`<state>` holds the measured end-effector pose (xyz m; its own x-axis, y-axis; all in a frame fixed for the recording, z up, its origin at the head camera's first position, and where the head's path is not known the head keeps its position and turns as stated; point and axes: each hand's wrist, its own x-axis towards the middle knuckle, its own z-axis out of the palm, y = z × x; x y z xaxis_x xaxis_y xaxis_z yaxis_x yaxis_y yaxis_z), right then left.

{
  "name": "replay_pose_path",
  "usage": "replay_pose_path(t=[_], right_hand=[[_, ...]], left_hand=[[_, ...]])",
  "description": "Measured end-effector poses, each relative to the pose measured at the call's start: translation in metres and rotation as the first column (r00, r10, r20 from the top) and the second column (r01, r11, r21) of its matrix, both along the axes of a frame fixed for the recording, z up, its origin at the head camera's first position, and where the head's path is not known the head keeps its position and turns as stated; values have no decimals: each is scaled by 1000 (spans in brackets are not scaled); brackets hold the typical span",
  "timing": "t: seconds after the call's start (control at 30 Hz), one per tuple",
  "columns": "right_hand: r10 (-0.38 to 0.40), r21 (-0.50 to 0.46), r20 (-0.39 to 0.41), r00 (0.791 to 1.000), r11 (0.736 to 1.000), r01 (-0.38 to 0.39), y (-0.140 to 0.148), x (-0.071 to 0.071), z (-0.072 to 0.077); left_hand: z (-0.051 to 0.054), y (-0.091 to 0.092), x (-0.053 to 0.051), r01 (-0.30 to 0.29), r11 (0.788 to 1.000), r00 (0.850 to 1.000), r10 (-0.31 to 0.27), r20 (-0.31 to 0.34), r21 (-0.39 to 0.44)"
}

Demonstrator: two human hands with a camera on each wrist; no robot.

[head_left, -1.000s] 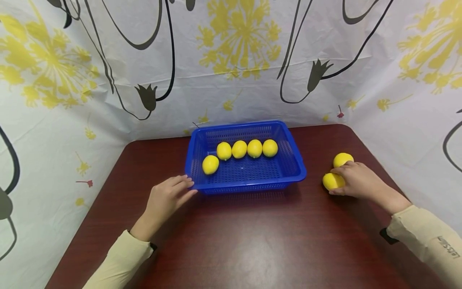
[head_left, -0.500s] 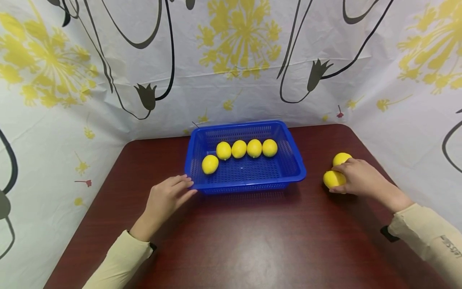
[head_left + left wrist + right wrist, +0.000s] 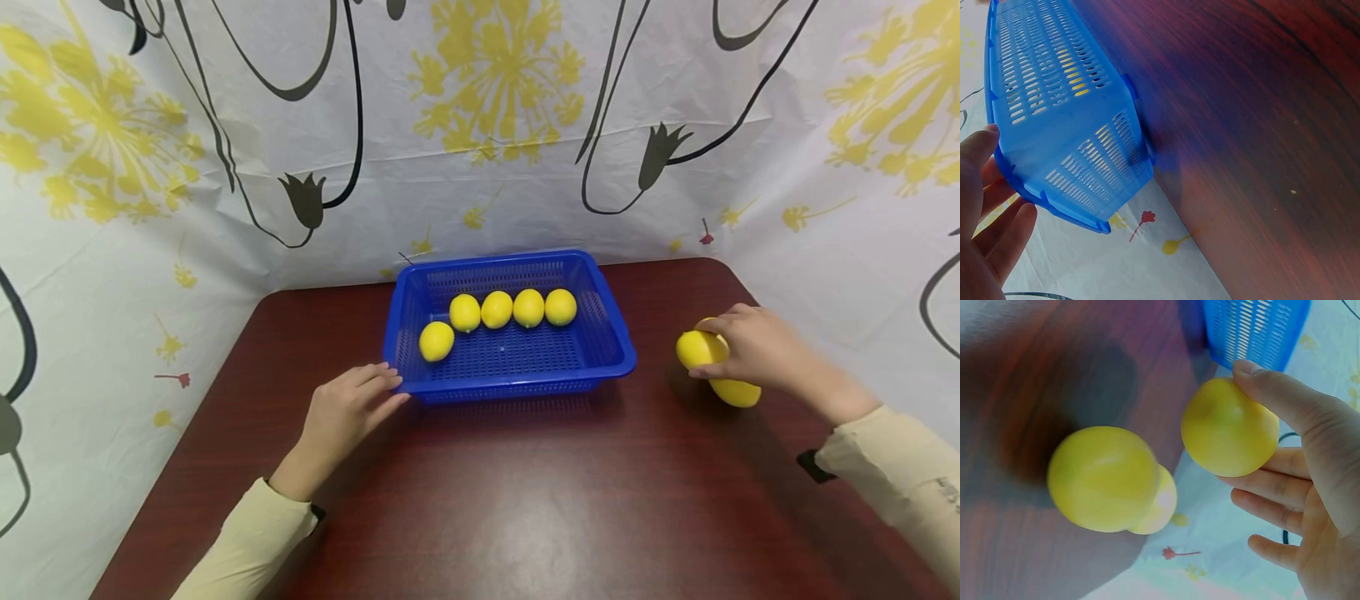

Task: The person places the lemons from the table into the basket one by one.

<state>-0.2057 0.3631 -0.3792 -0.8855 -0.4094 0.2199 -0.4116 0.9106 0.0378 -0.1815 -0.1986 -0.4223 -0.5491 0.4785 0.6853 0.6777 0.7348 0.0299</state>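
My right hand point(image 3: 757, 346) grips a yellow lemon point(image 3: 697, 350) between thumb and fingers, raised off the table in the right wrist view. Beneath it lies a second lemon point(image 3: 738, 393), and a third lemon point(image 3: 1159, 503) shows partly behind that one in the right wrist view. A blue plastic basket point(image 3: 517, 382) with slotted walls stands near the back of the table. Several lemons point(image 3: 497, 310) sit inside, most in a row, one nearer the left wall. My left hand point(image 3: 348, 408) holds the basket's front left corner, thumb at the front and fingertips over the rim.
The dark red-brown table point(image 3: 510, 500) extends toward me and to both sides of the basket. A white flower-printed sheet point(image 3: 480, 183) hangs behind the table and along both sides.
My right hand has lifted one lemon up and slightly back, uncovering another lemon below it. The left hand and the basket have stayed in place.
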Motion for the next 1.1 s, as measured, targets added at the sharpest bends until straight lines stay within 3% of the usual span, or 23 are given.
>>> replay_pose_path(t=[0.3, 0.63, 1.1], right_hand=[[-4, 5, -6, 1000, 1000, 4, -3, -4, 25], [-50, -1, 24, 998, 999, 50, -10, -4, 47], [-9, 14, 13, 1000, 1000, 9, -12, -7, 49]], left_hand=[[-1, -1, 0, -12, 1000, 1000, 12, 21, -10], [-3, -1, -2, 9, 1000, 1000, -9, -12, 4], [-2, -1, -1, -3, 1000, 1000, 3, -2, 1]])
